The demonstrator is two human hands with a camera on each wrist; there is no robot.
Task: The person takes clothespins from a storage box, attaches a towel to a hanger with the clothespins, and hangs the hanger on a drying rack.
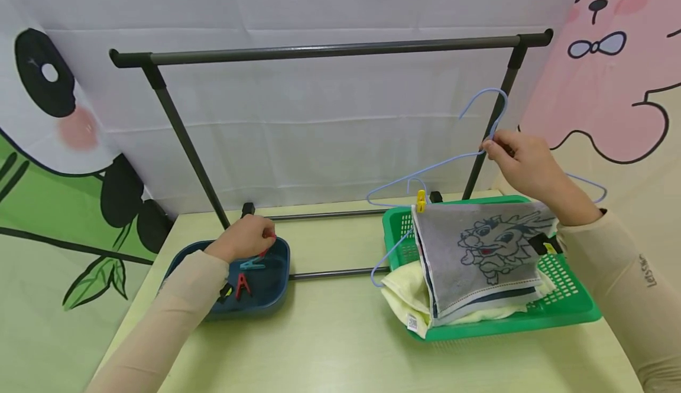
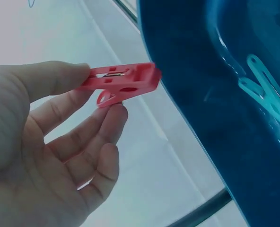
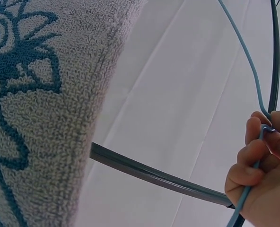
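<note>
My left hand [image 1: 245,238] is above the dark blue basin [image 1: 266,307] and pinches a red clothespin [image 2: 128,81] between thumb and fingertips. Inside the basin lie another red clothespin [image 1: 242,285] and a light blue clothespin [image 2: 266,90]. My right hand [image 1: 534,165] holds a light blue wire hanger [image 1: 496,90] by its neck, just under the hook. From that hanger hangs a grey towel [image 1: 500,245] with a dark dragon drawing. A yellow clothespin [image 1: 421,201] fastens its upper left corner; my right forearm covers part of the upper right corner.
Behind both hands stands a black metal rack [image 1: 330,51] with a top bar and low rails. A green basket [image 1: 571,316] under the towel holds a pale yellow cloth [image 1: 404,298]. Another blue hanger [image 1: 390,258] pokes out at the basket's left side.
</note>
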